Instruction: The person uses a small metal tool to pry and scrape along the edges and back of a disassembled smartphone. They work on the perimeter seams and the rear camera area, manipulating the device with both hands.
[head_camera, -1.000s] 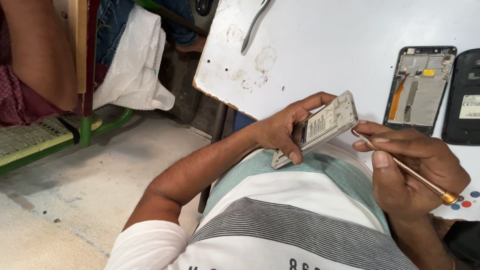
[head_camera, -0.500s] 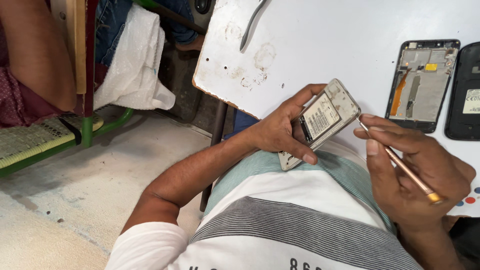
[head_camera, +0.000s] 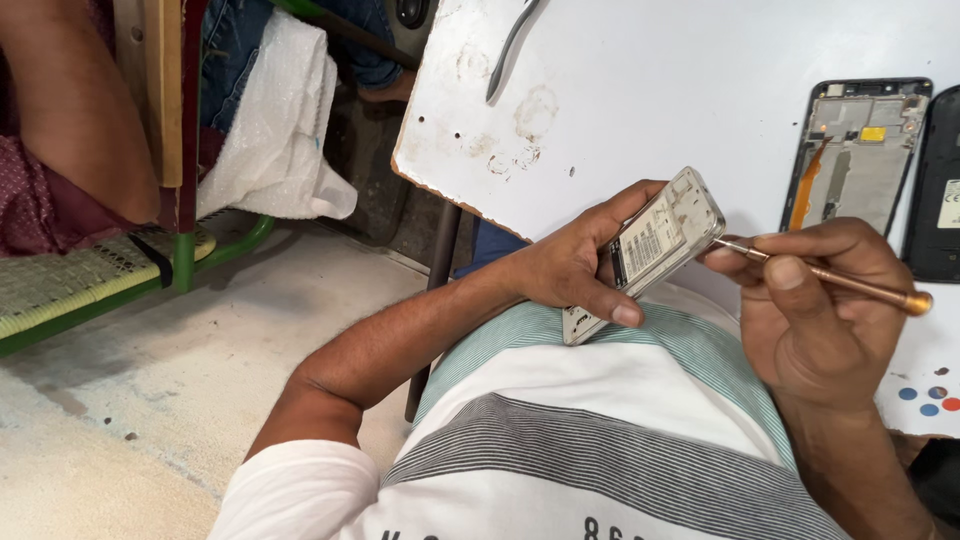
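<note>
My left hand (head_camera: 572, 262) grips an opened phone body (head_camera: 650, 245) with its back cover off, held tilted above my lap at the table's near edge. A pale label shows inside it. My right hand (head_camera: 825, 305) holds a thin brass-coloured screwdriver (head_camera: 830, 278). Its tip touches the upper right edge of the phone body.
On the white table (head_camera: 640, 90) lie a bare phone frame (head_camera: 855, 150) with an orange flex strip, a black phone back (head_camera: 938, 185) at the right edge and metal tweezers (head_camera: 510, 45) at the top. A green-framed bench (head_camera: 110, 290) and another person's arm (head_camera: 70, 110) are at left.
The screwdriver has swung from a steep slant to nearly level, its tip now at the phone's upper right edge. The phone has turned slightly in my left hand.
</note>
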